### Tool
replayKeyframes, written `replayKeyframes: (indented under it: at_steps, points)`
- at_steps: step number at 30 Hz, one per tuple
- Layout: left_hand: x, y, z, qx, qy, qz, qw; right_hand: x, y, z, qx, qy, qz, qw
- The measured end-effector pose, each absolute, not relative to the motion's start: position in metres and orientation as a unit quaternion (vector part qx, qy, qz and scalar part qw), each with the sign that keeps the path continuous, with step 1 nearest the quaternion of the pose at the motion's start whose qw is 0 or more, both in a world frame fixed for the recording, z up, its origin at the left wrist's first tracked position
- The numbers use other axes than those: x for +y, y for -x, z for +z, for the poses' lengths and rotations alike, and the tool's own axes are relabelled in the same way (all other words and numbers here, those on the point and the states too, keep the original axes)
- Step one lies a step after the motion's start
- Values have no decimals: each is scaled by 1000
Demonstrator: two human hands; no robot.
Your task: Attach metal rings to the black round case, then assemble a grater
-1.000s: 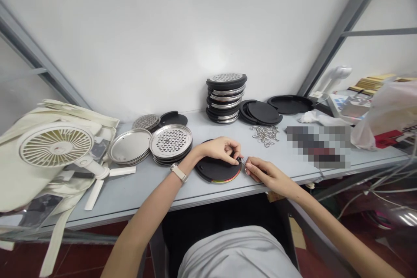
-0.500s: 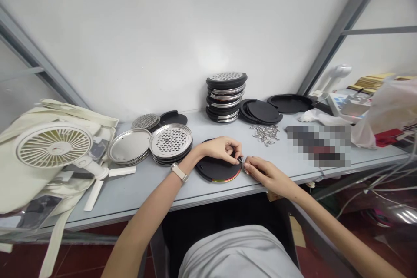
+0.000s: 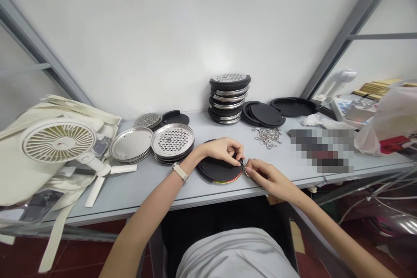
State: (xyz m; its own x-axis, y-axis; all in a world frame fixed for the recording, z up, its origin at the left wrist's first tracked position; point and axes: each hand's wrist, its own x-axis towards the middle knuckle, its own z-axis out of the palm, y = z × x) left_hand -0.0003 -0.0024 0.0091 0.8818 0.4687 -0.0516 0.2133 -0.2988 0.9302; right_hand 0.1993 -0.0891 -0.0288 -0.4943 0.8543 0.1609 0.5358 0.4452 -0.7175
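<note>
A round black disc (image 3: 213,170) with a shiny red-and-yellow reflecting metal edge lies flat near the table's front edge. My left hand (image 3: 224,149) rests over its upper part, fingers curled, with thumb and forefinger pinched at the disc's right rim. Close beside it, my right hand (image 3: 269,176) pinches a small silvery metal clip (image 3: 244,165) against that same rim. The clip is mostly covered by my fingers, so I cannot tell whether it is hooked on. Behind the hands is a loose pile of similar small metal clips (image 3: 267,137).
Left of the disc stand stacked perforated grater plates (image 3: 172,141) and plain metal plates (image 3: 130,144). A tall stack of black-and-silver discs (image 3: 229,99) stands by the wall, beside black round lids (image 3: 265,114). A white fan (image 3: 60,143) is far left; a plastic bag (image 3: 368,139) lies right.
My hands stay at the disc's right rim, with only a slight shift of the fingers around the clip. The whole view has moved a little, so things appear slightly farther right.
</note>
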Motion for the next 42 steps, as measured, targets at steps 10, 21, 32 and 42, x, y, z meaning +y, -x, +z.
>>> replayKeyframes:
  at_steps: [10,21,32,42]
  points:
    - [-2,2,12,214,-807,127,535,-88,-202,-30,-810,423,318,251]
    - [-3,1,10,223,-794,121,552,-88,-201,-29,-814,413,312,264]
    - [0,3,7,191,-822,132,520,-88,-198,-30,-778,438,349,285]
    - [-1,2,8,221,-808,130,530,-88,-195,-28,-784,454,328,268]
